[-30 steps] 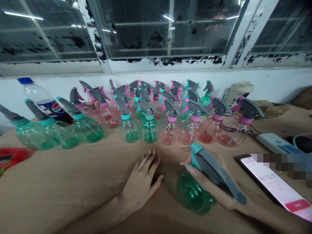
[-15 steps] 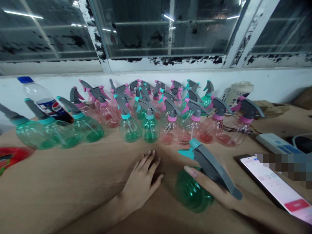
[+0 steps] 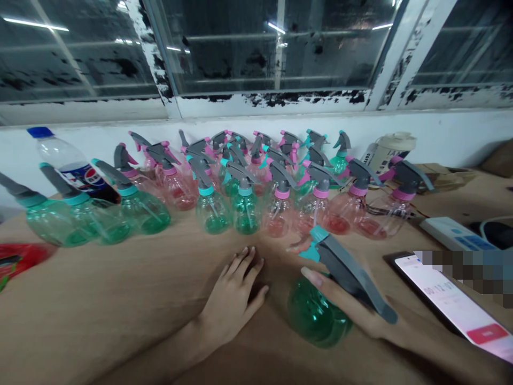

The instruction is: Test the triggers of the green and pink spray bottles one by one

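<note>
My left hand [image 3: 231, 299] lies palm down on the wooden table [image 3: 120, 294], fingers stretched and holding nothing. To its right, my right hand [image 3: 340, 299] is wrapped around a green spray bottle [image 3: 316, 315] with a grey and turquoise spray head. The thumb crosses the near side below the spray head, while fingertips show beyond the turquoise trigger. The bottle's neck is hidden behind the hand. Beyond both hands stand several more spray bottles, green ones with turquoise collars [image 3: 245, 211] and pink ones with pink collars [image 3: 276, 216].
A cola bottle [image 3: 82, 171] stands at the back left, near a red packet [image 3: 24, 259] at the table's left edge. On the right are a phone [image 3: 452, 305] with a timer, a white power strip [image 3: 457, 233] and a cream cup [image 3: 395, 147]. A wall with windows closes off the back.
The fingertips at the trigger of the held bottle have shifted slightly, and the trigger sits a little closer to the spray head's body. My left hand stays in place.
</note>
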